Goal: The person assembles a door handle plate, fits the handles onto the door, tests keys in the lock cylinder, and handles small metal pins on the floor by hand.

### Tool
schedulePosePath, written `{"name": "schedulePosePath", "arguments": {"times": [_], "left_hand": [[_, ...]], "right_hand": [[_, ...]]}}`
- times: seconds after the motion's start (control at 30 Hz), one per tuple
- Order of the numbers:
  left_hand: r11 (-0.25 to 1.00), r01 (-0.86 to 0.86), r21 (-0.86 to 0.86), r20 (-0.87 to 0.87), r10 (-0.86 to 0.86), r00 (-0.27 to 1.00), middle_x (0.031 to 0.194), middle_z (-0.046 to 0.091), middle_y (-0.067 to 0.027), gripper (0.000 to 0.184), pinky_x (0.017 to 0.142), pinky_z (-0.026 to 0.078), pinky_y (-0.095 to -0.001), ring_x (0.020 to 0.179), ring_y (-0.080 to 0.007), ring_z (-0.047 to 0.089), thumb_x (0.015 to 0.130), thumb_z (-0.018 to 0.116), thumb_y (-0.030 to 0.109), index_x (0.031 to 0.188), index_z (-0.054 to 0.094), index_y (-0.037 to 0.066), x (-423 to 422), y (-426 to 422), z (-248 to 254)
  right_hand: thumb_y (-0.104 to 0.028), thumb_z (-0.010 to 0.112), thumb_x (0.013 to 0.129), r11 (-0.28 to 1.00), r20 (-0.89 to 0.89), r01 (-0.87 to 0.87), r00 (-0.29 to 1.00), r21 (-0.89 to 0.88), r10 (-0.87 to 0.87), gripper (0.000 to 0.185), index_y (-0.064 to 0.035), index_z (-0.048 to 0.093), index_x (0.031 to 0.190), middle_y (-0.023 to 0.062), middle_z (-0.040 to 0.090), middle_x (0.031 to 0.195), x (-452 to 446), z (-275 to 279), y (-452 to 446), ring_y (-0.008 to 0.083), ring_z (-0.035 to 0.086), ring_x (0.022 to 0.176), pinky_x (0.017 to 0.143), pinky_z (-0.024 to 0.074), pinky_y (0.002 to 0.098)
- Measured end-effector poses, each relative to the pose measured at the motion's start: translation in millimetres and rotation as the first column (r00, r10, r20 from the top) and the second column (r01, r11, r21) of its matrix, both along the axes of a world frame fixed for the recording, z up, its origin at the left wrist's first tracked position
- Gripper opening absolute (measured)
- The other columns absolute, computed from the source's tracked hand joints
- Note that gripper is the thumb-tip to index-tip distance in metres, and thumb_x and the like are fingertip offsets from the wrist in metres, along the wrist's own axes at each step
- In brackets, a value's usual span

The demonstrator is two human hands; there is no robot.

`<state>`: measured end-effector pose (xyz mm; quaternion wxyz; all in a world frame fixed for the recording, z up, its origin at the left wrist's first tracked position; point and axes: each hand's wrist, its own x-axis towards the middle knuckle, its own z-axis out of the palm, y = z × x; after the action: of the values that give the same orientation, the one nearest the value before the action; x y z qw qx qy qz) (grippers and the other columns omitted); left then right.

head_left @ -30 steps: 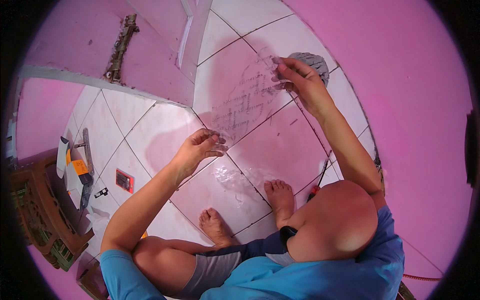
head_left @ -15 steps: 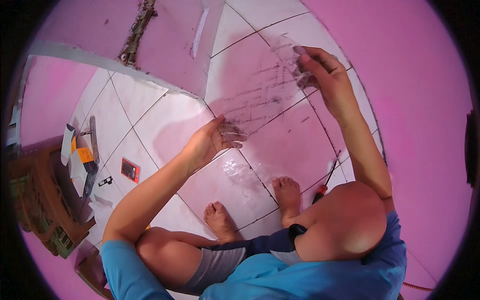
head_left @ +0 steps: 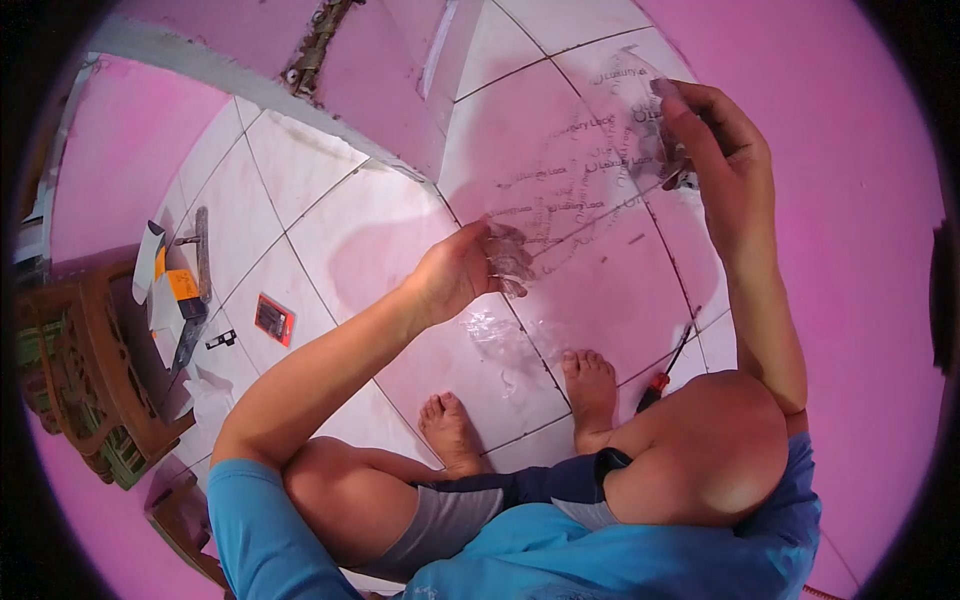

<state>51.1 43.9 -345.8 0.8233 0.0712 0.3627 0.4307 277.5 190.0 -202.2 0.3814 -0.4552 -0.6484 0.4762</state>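
Observation:
A clear plastic bag (head_left: 575,180) printed with dark lettering such as "Luxury Lock" stretches between my two hands above the tiled floor. My left hand (head_left: 462,270) pinches its lower left end, some fingers showing through the film. At the upper right end, my right hand (head_left: 715,145) grips the plastic between thumb and fingers. Whether the right fingers hold anything besides the film, I cannot tell. Below, another crumpled piece of clear plastic (head_left: 505,335) lies on the tiles in front of my feet.
A screwdriver (head_left: 655,388) with a red and black handle lies by my right foot. To the left are a red-edged pack (head_left: 274,320), a small black part (head_left: 220,339), an opened orange and black box (head_left: 182,290), a hammer (head_left: 202,250) and carved wooden furniture (head_left: 100,370). A pink door (head_left: 385,90) stands ahead.
Both hands have shifted to the right in view, carrying the plastic bag. It looks more spread out and its lettering is easier to read. The floor items also shift slightly right as the view moves.

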Motion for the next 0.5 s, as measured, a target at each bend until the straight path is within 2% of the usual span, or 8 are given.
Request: {"name": "schedulePosePath", "arguments": {"times": [0.1,0.2,0.27,0.33,0.5], "left_hand": [[0.999,0.017,0.034,0.014,-0.017,1.000,0.117,0.064,-0.0209,0.047,0.091,0.050,-0.0471,0.106,-0.0330,0.063,0.108,0.025,0.031,0.128,0.052,-0.002,2,-3,1],[1.000,-0.021,-0.018,0.032,0.022,0.999,0.114,0.065,-0.0202,0.048,0.092,0.051,-0.0470,0.106,-0.0339,0.064,0.108,0.030,0.033,0.127,0.052,-0.006,2,-4,-4],[0.996,0.053,0.074,0.064,-0.058,0.996,0.115,0.066,-0.0191,0.046,0.094,0.050,-0.0466,0.105,-0.0326,0.065,0.108,0.031,0.031,0.124,0.056,-0.004,-1,-6,-10],[0.998,0.048,0.048,0.034,-0.050,0.998,0.115,0.067,-0.0189,0.043,0.094,0.051,-0.0459,0.106,-0.0329,0.066,0.108,0.034,0.028,0.124,0.056,-0.005,0,-6,-7],[1.000,0.015,-0.005,-0.047,-0.016,0.999,0.115,0.066,-0.0197,0.032,0.093,0.054,-0.0443,0.108,-0.0342,0.066,0.105,0.045,0.018,0.124,0.055,-0.006,3,-7,-1]], "right_hand": [[-0.021,0.065,0.097,0.999,0.034,0.034,0.999,-0.028,-0.034,0.024,-0.0007,0.070,0.109,0.0008,0.061,0.074,0,-4,4,0.0074,0.055,0.065,0.057,0.0460,0.0245],[-0.025,0.065,0.096,0.993,0.044,0.083,0.996,-0.081,-0.079,0.027,-0.0012,0.071,0.107,0.0001,0.061,0.075,3,-17,17,0.0073,0.055,0.065,0.057,0.0456,0.0247],[-0.028,0.066,0.096,0.984,0.048,0.119,0.992,-0.133,-0.113,0.029,-0.0015,0.071,0.106,0.0000,0.061,0.075,11,-31,27,0.0071,0.055,0.065,0.057,0.0452,0.0247],[-0.031,0.067,0.093,0.972,0.134,0.128,0.986,-0.199,-0.102,0.031,-0.0028,0.072,0.105,-0.0001,0.061,0.078,19,-42,37,0.0072,0.055,0.066,0.057,0.0461,0.0247],[-0.031,0.068,0.091,0.956,0.083,0.159,0.986,-0.247,-0.143,0.030,-0.0030,0.072,0.103,-0.0001,0.060,0.080,20,-44,39,0.0078,0.054,0.066,0.054,0.0429,0.0238]]}}
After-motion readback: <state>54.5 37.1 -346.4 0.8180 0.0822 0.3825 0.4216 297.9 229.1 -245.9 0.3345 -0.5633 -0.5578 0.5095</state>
